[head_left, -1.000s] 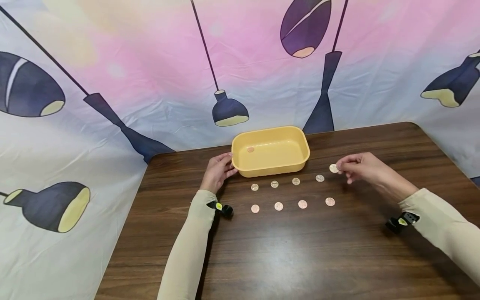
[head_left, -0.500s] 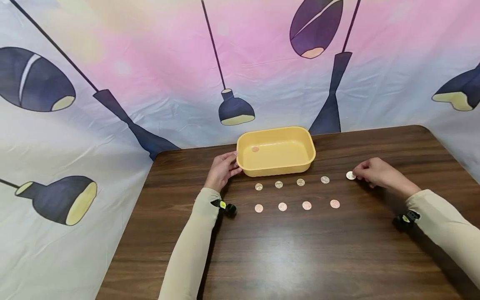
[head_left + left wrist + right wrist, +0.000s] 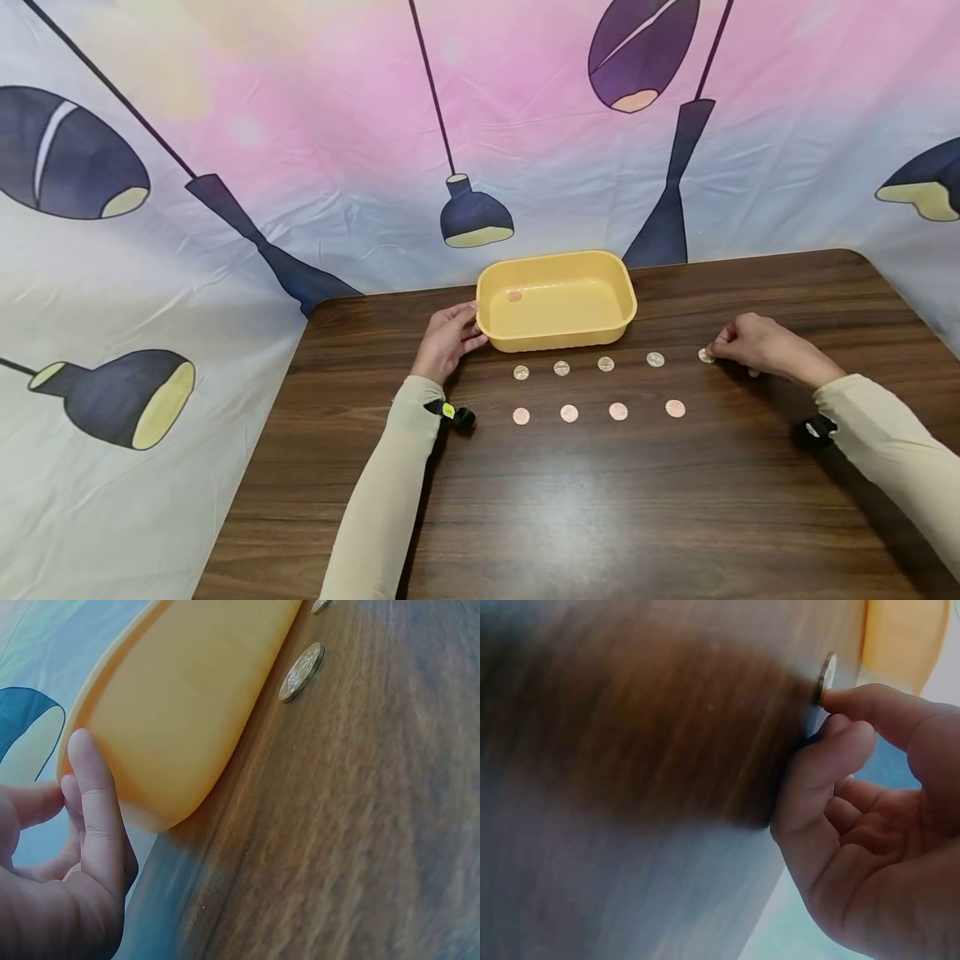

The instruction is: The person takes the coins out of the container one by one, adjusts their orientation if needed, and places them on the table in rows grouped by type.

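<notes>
At the back of the table, a yellow plastic tub [image 3: 557, 300] holds one copper-coloured coin [image 3: 514, 296] near its left end. My left hand [image 3: 446, 340] grips the tub's left end, with fingertips at the rim [image 3: 66, 742]. Towards the right, my right hand [image 3: 757, 343] pinches the edge of a coin [image 3: 706, 356] down at the tabletop. That coin [image 3: 827, 675] is partly covered by my fingertip in the right wrist view. It lines up with a back row of several coins [image 3: 606, 364]. Nearer me lies a front row of several copper-coloured coins [image 3: 618, 412].
The dark wood-grain table [image 3: 555, 533] carries everything. Behind it hangs a cloth backdrop [image 3: 337, 125] printed with lamps, close to the table's back edge. Both wrists wear black straps with small cameras [image 3: 464, 419].
My right hand has carried its coin rightward and down to the table, at the right end of the back row. My left hand stays on the tub. The head view has shifted slightly.
</notes>
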The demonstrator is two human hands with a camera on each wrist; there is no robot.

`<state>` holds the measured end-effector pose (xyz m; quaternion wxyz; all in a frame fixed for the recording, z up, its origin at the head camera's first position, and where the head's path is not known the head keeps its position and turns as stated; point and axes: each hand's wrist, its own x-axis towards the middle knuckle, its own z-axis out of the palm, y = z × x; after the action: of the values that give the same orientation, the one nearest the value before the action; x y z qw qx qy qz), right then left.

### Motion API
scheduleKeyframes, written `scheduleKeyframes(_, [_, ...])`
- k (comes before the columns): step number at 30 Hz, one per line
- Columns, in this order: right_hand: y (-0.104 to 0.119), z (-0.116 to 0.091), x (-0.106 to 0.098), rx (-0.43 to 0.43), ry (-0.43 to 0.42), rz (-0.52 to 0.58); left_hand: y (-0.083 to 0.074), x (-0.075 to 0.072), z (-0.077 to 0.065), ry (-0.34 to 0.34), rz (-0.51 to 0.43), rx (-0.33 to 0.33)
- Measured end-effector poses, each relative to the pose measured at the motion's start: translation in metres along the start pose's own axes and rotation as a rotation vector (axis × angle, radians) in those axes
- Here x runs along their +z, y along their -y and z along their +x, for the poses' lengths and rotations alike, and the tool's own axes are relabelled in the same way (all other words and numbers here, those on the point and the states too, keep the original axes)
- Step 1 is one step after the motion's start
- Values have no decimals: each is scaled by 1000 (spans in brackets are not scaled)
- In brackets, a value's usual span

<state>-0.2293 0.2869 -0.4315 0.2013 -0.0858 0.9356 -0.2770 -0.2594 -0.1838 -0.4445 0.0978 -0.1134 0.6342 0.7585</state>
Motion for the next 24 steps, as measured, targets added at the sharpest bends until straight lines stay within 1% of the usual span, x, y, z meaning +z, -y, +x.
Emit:
scheduleKeyframes(5, [-1, -1, -1, -6, 32, 60, 1, 0, 1, -1, 2, -1])
scheduleKeyframes(10, [-2, 0, -2, -10, 41, 83, 1, 0, 0, 2, 5, 5])
scheduleKeyframes(24, [-1, -2, -1, -6, 42, 78, 2, 1, 0, 6, 0, 17])
